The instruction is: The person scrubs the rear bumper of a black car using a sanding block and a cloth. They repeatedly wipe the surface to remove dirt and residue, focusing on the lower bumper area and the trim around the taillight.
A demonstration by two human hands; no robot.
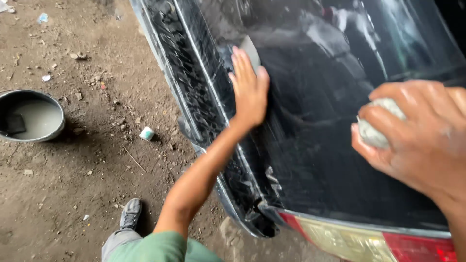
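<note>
The black car body [340, 160] fills the right of the view, its glossy panel wet and streaked, its long edge running from upper left down to the red and amber tail lamp [369, 242] at lower right. Wet paint looks slippery, so a pressing palm could skid toward the trim edge. The left hand [248, 92] lies spread flat, fingers pointing up the panel, pressing a small grey sanding pad [250, 49] that peeks out beyond the fingertips. Grit carried from the dirt ground [73, 184] could scratch the finish. The right hand [422, 138] is curled tight around a pale wadded cloth [381, 127]. A metal basin [30, 115] of cloudy water sits well apart.
</note>
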